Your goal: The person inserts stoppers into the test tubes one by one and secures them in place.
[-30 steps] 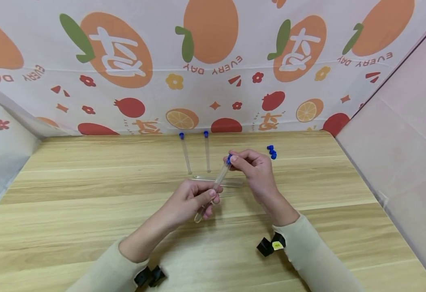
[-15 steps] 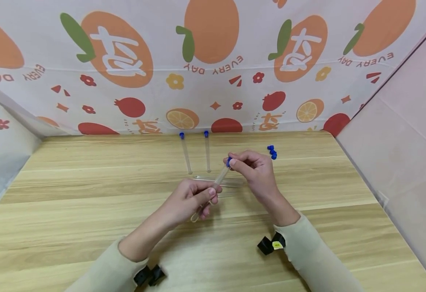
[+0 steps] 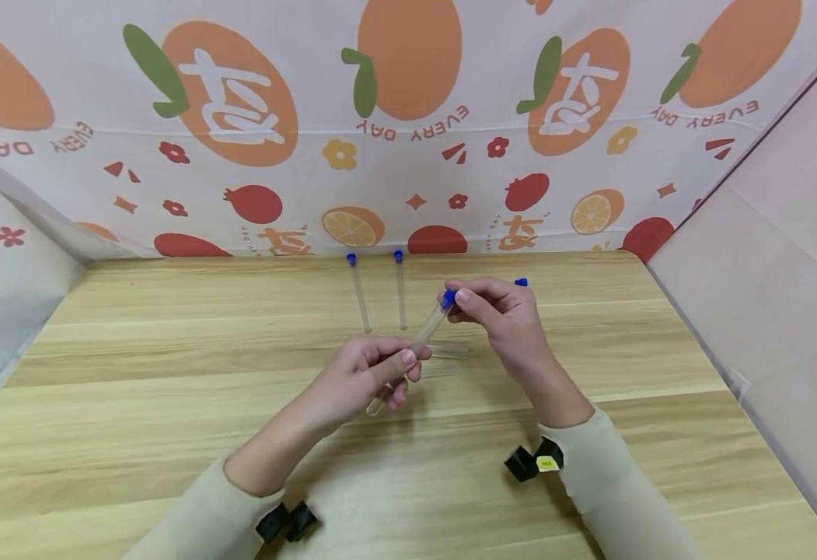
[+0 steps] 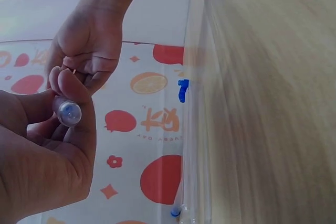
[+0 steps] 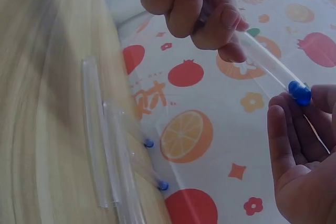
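In the head view a clear test tube [image 3: 431, 327] with a blue cap [image 3: 448, 298] on its upper end is held at a slant above the table. My left hand [image 3: 373, 373] grips its lower half, the rounded end sticking out below the fingers. At the top my right hand [image 3: 502, 315] has its thumb and fingers at the cap; in the right wrist view the thumb lies against the cap [image 5: 300, 93]. Behind the hands, loose uncapped tubes [image 3: 450, 350] lie on the table, partly hidden by the left hand.
Two capped tubes [image 3: 361, 295] lie side by side near the table's back edge. A loose blue cap [image 3: 521, 281] shows just beyond the right hand, which hides the spot in front of it. A fruit-print curtain [image 3: 408, 155] stands behind the wooden table [image 3: 170, 350].
The tube and right hand have shifted slightly right and up. More of the blue cap shows between the right fingers. The right hand now covers part of the loose caps.
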The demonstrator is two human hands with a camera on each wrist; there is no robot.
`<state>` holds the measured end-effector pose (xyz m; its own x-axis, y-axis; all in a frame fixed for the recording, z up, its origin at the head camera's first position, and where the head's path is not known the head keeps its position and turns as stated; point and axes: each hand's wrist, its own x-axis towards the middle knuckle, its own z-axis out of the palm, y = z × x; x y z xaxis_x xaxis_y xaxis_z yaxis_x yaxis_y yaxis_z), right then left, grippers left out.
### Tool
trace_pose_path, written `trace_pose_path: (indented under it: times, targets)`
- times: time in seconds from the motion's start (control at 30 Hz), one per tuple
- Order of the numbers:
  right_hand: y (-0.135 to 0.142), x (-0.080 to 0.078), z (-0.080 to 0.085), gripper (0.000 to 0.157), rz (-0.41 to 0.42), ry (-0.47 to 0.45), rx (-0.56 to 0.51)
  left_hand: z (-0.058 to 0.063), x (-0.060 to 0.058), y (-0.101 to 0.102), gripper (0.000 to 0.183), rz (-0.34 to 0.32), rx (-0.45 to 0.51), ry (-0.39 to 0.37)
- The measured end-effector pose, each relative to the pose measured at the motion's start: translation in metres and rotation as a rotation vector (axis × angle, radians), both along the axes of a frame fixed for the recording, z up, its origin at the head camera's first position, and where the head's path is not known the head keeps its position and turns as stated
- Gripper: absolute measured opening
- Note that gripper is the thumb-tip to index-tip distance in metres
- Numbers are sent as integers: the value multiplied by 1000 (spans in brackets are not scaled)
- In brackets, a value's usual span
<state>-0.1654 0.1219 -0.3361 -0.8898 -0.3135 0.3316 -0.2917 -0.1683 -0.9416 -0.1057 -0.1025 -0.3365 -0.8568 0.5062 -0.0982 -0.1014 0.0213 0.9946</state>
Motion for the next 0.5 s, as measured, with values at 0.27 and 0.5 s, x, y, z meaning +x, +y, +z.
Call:
trace_pose_path:
  times: [0.27, 0.5]
  targets:
    - [-7, 1, -4, 22, -77, 41, 42, 0, -3, 3, 34, 5, 5, -11]
    - [-11, 0, -6, 21, -81, 8, 72, -6, -5, 5, 33, -16, 10, -51]
